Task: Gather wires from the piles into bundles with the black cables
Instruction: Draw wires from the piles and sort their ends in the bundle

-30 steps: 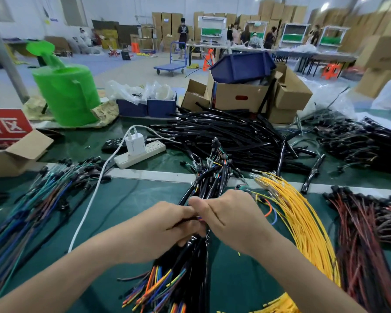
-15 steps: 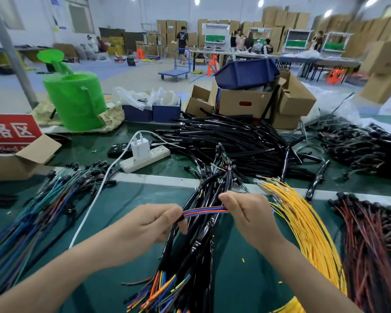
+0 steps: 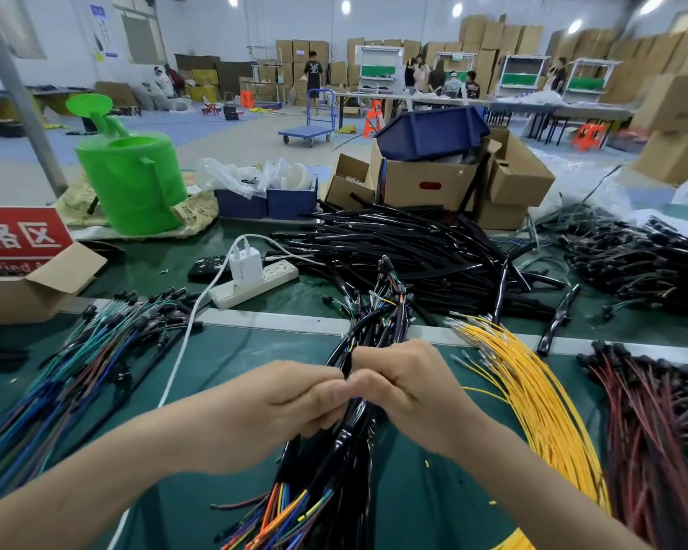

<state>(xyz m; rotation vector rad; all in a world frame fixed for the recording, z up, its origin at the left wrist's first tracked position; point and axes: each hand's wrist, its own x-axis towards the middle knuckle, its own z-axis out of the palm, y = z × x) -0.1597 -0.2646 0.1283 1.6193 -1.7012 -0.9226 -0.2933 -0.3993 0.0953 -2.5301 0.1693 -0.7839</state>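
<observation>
Read the clock from the middle of the bundle (image 3: 346,442). At nine to ten you have a wedge of bare green mat (image 3: 263,351) to reach through, fenced by the white cable (image 3: 181,351), with the blue-green wire pile (image 3: 76,371) beyond it. At four to five a narrower strip of mat runs up to the yellow wires (image 3: 533,398); the red wires (image 3: 652,430) lie past them at three. Twelve is blocked by the black cables (image 3: 414,248), eleven by the power strip (image 3: 255,285).
</observation>
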